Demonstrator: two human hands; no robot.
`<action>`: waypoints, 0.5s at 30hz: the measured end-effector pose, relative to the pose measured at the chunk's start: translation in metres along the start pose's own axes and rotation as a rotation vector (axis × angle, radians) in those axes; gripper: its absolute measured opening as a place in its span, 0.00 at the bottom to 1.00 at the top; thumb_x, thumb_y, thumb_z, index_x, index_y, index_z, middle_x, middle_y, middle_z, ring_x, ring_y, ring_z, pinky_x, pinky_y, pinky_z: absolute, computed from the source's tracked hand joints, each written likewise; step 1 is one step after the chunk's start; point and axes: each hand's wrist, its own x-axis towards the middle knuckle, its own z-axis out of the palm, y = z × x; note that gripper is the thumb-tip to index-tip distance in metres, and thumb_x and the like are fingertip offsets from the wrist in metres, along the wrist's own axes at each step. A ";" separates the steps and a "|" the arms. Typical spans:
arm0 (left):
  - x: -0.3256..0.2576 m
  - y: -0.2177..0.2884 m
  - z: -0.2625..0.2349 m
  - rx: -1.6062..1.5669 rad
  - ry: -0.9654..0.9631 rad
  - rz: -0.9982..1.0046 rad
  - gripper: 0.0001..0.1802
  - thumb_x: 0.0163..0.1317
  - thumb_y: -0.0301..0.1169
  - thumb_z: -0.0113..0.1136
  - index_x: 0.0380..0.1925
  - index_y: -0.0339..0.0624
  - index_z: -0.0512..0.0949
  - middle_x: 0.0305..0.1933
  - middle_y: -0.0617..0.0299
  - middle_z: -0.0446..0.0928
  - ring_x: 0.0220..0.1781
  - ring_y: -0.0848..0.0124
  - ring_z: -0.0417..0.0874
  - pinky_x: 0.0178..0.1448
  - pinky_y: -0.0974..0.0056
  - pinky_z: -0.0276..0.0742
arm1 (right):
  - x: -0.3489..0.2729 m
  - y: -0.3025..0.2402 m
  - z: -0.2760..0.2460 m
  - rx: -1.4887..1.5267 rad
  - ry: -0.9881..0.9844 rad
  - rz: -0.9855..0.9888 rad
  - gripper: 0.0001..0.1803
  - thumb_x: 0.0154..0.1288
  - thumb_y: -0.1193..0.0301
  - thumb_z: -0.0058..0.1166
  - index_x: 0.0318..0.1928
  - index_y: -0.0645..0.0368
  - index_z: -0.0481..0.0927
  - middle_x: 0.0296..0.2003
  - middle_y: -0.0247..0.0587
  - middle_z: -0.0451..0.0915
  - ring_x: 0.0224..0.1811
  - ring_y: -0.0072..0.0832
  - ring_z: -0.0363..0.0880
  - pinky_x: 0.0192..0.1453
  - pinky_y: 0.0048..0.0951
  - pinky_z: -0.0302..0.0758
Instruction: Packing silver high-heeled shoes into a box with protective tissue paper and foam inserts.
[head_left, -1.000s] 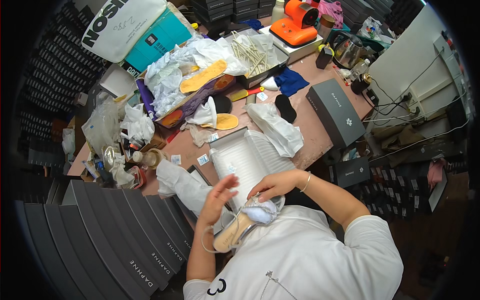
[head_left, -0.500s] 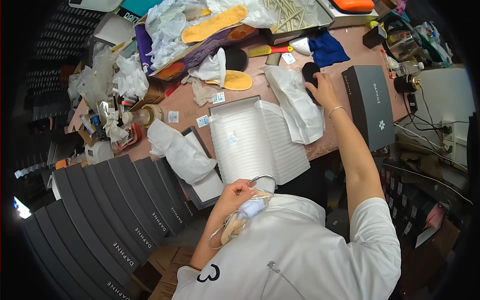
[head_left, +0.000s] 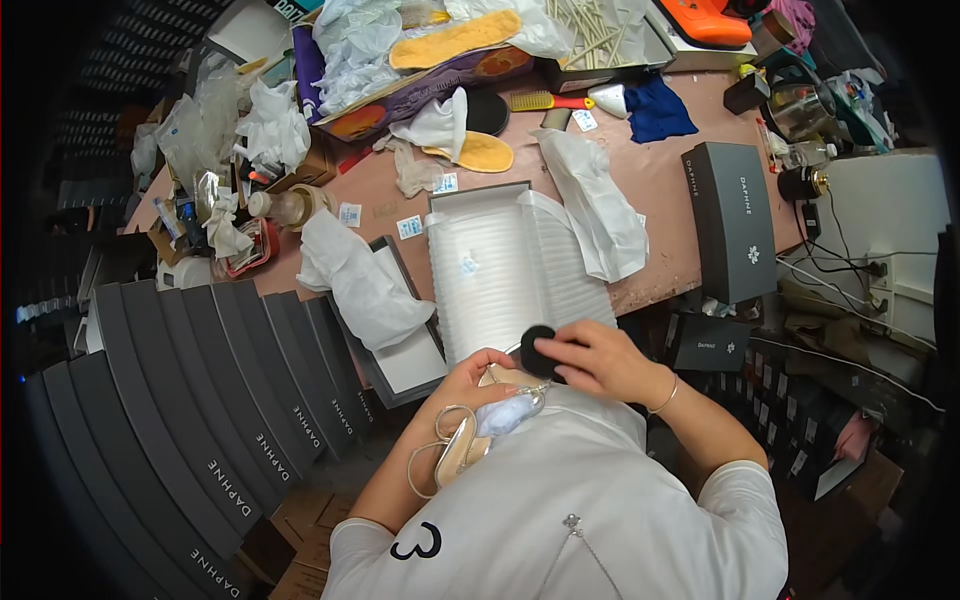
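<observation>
Sandal (head_left: 463,446) held left, pad (head_left: 536,355) (black) right

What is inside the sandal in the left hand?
A pale bluish-white wad sits in the sandal that the left hand holds. Some beige insole shows beside it; the insole beneath the wad is covered.

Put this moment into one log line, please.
left hand: holds sandal | right hand: holds black pad near sandal | ahead: open box, white lining
</observation>
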 end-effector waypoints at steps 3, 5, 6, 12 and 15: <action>-0.015 0.002 0.008 -0.053 -0.010 -0.045 0.43 0.56 0.20 0.63 0.71 0.45 0.54 0.54 0.54 0.75 0.52 0.70 0.78 0.58 0.68 0.73 | -0.024 -0.009 0.021 -0.172 -0.191 -0.084 0.18 0.55 0.70 0.57 0.48 0.52 0.81 0.36 0.32 0.75 0.38 0.30 0.74 0.42 0.30 0.71; -0.020 0.005 0.009 0.057 -0.037 0.006 0.47 0.55 0.20 0.63 0.72 0.46 0.50 0.55 0.51 0.73 0.55 0.69 0.76 0.61 0.67 0.71 | -0.025 -0.015 0.031 -0.244 -0.181 -0.137 0.14 0.55 0.69 0.55 0.44 0.52 0.83 0.34 0.30 0.74 0.37 0.27 0.72 0.41 0.28 0.69; -0.022 0.004 0.009 0.111 -0.051 0.033 0.49 0.55 0.20 0.64 0.73 0.46 0.47 0.56 0.50 0.73 0.57 0.69 0.75 0.62 0.67 0.70 | -0.019 -0.017 0.037 -0.246 -0.166 -0.152 0.14 0.56 0.68 0.54 0.43 0.52 0.83 0.33 0.30 0.73 0.38 0.27 0.72 0.41 0.28 0.68; -0.022 -0.022 -0.010 0.160 -0.092 0.151 0.54 0.51 0.20 0.67 0.74 0.46 0.44 0.59 0.44 0.69 0.59 0.67 0.73 0.63 0.66 0.67 | -0.006 -0.042 0.040 -0.314 -0.176 -0.180 0.12 0.56 0.67 0.52 0.40 0.51 0.83 0.32 0.29 0.72 0.41 0.26 0.70 0.44 0.28 0.66; -0.032 -0.007 -0.001 0.133 -0.107 0.008 0.55 0.52 0.18 0.66 0.74 0.45 0.42 0.64 0.48 0.68 0.64 0.67 0.70 0.66 0.65 0.65 | -0.023 -0.042 0.035 -0.369 -0.198 -0.176 0.12 0.56 0.68 0.51 0.41 0.51 0.82 0.33 0.29 0.72 0.41 0.26 0.70 0.44 0.28 0.66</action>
